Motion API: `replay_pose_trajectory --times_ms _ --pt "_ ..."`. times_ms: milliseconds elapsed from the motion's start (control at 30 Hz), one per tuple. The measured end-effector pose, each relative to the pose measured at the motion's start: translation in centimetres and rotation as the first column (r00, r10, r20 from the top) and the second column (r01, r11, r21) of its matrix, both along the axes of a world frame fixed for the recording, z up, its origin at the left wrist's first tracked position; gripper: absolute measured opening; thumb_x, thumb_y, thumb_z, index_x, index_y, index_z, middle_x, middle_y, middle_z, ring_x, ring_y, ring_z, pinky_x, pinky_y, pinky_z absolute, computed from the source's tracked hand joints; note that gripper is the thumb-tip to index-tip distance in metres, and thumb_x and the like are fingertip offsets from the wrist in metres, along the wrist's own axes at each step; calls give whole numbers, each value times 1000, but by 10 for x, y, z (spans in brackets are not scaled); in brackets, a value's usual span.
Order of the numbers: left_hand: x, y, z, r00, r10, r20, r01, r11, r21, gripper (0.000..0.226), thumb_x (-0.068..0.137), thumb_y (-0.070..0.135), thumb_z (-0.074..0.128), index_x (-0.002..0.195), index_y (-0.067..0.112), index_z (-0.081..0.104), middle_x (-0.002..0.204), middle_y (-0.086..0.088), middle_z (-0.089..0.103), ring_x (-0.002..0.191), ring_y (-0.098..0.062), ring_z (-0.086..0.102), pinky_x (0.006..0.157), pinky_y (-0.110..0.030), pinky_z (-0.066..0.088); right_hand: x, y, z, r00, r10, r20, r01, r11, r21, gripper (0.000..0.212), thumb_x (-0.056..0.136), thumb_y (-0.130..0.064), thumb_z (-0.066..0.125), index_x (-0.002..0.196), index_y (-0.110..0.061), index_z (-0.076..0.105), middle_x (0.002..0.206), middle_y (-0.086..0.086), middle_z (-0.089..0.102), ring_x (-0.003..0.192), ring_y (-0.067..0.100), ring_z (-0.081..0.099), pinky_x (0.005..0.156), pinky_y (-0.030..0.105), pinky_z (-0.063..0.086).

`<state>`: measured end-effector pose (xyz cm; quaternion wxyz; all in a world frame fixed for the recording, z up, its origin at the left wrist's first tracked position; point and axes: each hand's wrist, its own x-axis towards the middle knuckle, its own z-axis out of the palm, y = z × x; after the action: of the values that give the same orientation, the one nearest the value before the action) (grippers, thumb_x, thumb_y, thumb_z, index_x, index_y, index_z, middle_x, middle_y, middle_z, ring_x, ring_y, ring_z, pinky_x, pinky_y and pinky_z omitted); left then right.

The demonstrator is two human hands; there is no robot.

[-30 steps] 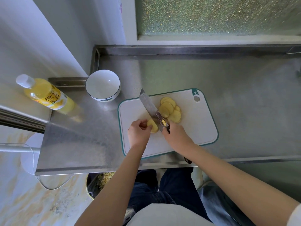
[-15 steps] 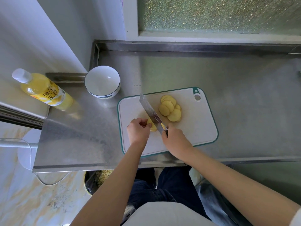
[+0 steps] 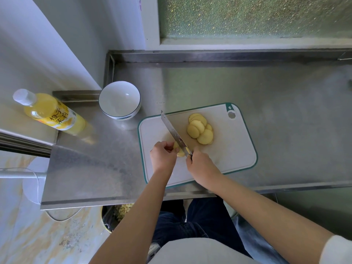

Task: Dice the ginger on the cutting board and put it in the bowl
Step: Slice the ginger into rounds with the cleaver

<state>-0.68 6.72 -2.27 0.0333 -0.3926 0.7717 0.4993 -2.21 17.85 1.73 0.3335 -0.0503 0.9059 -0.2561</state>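
Observation:
A white cutting board (image 3: 236,149) with a green rim lies on the steel counter. Several pale yellow ginger slices (image 3: 200,128) lie overlapped at its upper middle. My left hand (image 3: 162,156) pinches a small remaining ginger piece (image 3: 180,152) against the board. My right hand (image 3: 202,166) grips the handle of a knife (image 3: 174,132), whose blade stands against the right side of that piece. A white bowl (image 3: 120,100) with a dark rim line stands empty to the upper left of the board.
A bottle of yellow liquid (image 3: 51,113) stands on a ledge at the left. The steel counter (image 3: 285,103) has a raised back edge under a window. A bin with scraps (image 3: 118,214) sits below the front edge, near my legs.
The ginger piece in my left hand has become smaller. The knife has shifted slightly left along it. The view has tilted a little.

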Motion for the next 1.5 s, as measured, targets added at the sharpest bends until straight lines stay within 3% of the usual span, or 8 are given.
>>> replay_pose_trajectory --times_ms 200,333,533,767,867,1133,1300,1500 --pt "1 1 -1 999 -19 -26 18 1000 -25 13 75 5 70 87 10 69 90 -6 67 74 -14 57 68 -19 40 -3 4 0 1000 12 -10 -13 1000 -25 13 97 -19 38 93 -8 42 95 21 60 80 34 53 65 32 35" --pt "3 1 -2 998 -6 -56 6 1000 -11 11 75 5 70 82 13 66 88 -6 67 74 -15 58 67 -17 40 -6 6 0 1000 0 -26 -1 998 -59 21 96 -19 39 102 -2 50 83 11 52 72 25 47 63 30 34" --pt "7 2 -4 997 4 -78 -5 1000 -13 8 76 7 70 81 12 66 87 -6 67 74 -16 59 67 -20 42 -6 8 2 999 -40 -10 39 994 -103 24 96 -21 41 104 -3 53 85 12 55 72 24 50 64 29 36" --pt "16 6 -8 990 27 -136 -36 997 -62 8 83 9 66 90 7 68 92 -7 64 72 -12 55 58 -3 37 -4 11 10 999 -7 -51 1 993 -121 20 96 -21 42 98 -4 52 86 12 56 73 24 48 65 29 36" --pt "14 8 -8 992 43 -118 -51 996 -68 10 83 8 64 92 7 68 94 -7 64 74 -12 55 64 -9 36 -2 13 11 999 30 -45 -34 995 -99 12 96 -21 42 92 -10 46 91 15 59 74 24 47 65 28 34" --pt "10 10 -7 990 108 -93 -113 992 -51 8 81 5 65 88 6 69 92 -7 66 76 -15 56 72 -20 40 7 12 11 999 31 -20 -32 997 -70 21 97 -20 39 77 -17 37 70 1 43 72 25 45 63 29 33" --pt "8 9 -7 990 117 -84 -121 992 -45 9 80 5 66 87 6 71 90 -8 68 77 -15 57 72 -21 40 11 8 10 999 25 -36 -27 998 -53 13 97 -21 38 87 -12 39 82 7 48 74 25 46 65 30 33" --pt "10 8 -7 989 114 -99 -118 992 -40 8 79 6 67 86 8 72 90 -7 69 78 -16 59 73 -22 43 6 1 6 1000 -13 18 14 999 -51 20 97 -22 38 98 -6 50 85 7 49 75 24 48 65 29 35"
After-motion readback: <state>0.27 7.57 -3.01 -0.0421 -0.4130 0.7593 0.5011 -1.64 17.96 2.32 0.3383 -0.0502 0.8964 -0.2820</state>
